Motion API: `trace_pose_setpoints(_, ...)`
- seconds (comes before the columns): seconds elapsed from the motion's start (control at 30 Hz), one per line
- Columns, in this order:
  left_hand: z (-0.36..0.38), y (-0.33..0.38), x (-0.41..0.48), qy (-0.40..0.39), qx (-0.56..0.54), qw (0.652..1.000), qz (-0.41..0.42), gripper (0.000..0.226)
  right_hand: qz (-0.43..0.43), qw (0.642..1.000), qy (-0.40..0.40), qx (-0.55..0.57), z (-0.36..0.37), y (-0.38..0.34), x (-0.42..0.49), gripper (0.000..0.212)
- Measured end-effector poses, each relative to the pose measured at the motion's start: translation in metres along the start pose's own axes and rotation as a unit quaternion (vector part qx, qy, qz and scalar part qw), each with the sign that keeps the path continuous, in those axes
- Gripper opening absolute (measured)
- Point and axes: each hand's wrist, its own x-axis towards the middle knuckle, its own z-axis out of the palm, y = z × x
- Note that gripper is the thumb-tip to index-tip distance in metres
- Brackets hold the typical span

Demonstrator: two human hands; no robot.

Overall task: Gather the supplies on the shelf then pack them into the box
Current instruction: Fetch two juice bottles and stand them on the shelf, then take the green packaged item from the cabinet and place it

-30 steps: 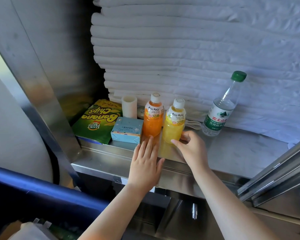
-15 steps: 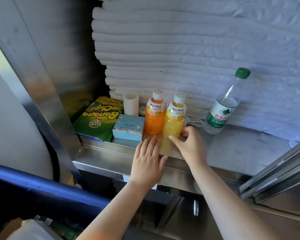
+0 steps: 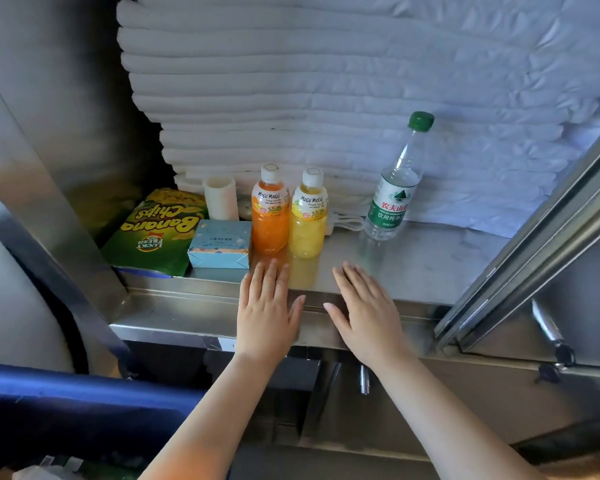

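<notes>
Spreading flat over the shelf (image 3: 430,265) edge, our left grip (image 3: 265,313) and right grip (image 3: 364,313) have straight fingers and hold nothing. Beyond stand the orange bottle (image 3: 270,220) and yellow bottle (image 3: 308,223); water bottle (image 3: 392,199) right, tissue box (image 3: 219,245) and chips bag (image 3: 153,233) left.

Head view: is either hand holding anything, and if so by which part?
Nothing is held. The left hand and right hand are flat, fingers straight, at the front of the shelf, before the orange bottle and yellow bottle.

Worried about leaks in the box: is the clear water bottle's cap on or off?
On: a green cap tops the water bottle standing on the shelf. Whether it is screwed tight, cannot tell.
</notes>
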Motion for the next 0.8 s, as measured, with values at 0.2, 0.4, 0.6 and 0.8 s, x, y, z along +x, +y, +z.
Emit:
trace_pose_setpoints(0.2, -0.020, 0.039, -0.036, -0.044, -0.050, 0.998, 0.016, 0.059, -0.014, 0.998, -0.050, 0.038, -0.028, 0.012, -0.048, 0.072)
trace_pose_setpoints(0.4, -0.076, 0.137, -0.071, -0.011, -0.178, 0.979, 0.096, 0.056, 0.010, 0.999, 0.041, 0.034, -0.126, 0.061, -0.139, 0.061)
trace_pose_setpoints(0.6, -0.141, 0.298, -0.125, 0.007, -0.279, 0.928, 0.246, 0.058, 0.131, 0.983, 0.116, -0.046, -0.249, 0.131, -0.278, 0.067)
trace_pose_setpoints(0.8, -0.190, 0.458, -0.199, -0.027, -0.338, 0.855, 0.392, 0.061, 0.280, 0.933, 0.190, -0.119, -0.344, 0.171, -0.444, 0.073)
